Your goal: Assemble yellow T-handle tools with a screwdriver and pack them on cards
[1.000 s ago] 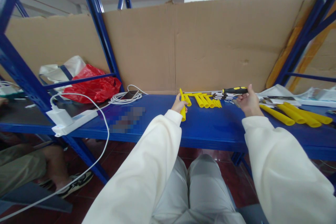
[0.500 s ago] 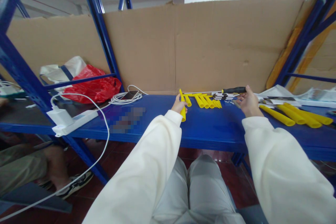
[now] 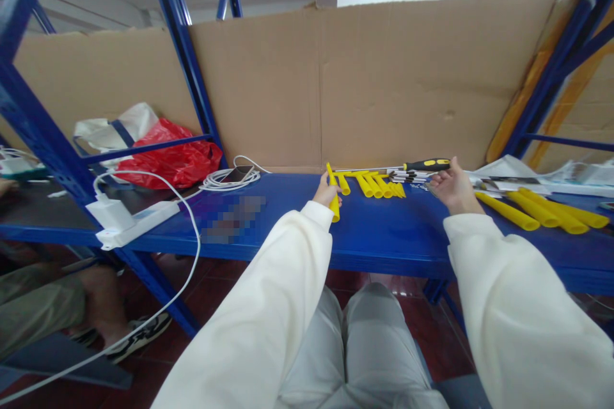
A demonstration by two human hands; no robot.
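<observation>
My left hand [image 3: 327, 192] is closed around a yellow tapered tube [image 3: 334, 209], held nearly upright over the blue bench. In my right hand [image 3: 453, 188] is the handle end of a long screwdriver [image 3: 426, 165], black with yellow patches. Its thin metal shaft runs level to the left, and the tip is by the upper part of the held tube; whether it touches cannot be made out. Beneath the shaft lie several yellow tubes [image 3: 364, 185] in a row. Beside them is a bundle of small white and black pieces [image 3: 410, 176].
More yellow tubes [image 3: 547, 211] lie at the right by papers and clear bags. On the left are a phone [image 3: 238, 174] on a coiled white cable, a red plastic bag [image 3: 177, 153] and a white power strip [image 3: 139, 223]. A cardboard panel [image 3: 384, 83] stands behind the bench.
The screwdriver handle has turned about its length, so its yellow patches now show. My right hand has shifted slightly, while my left hand and its tube stay in place.
</observation>
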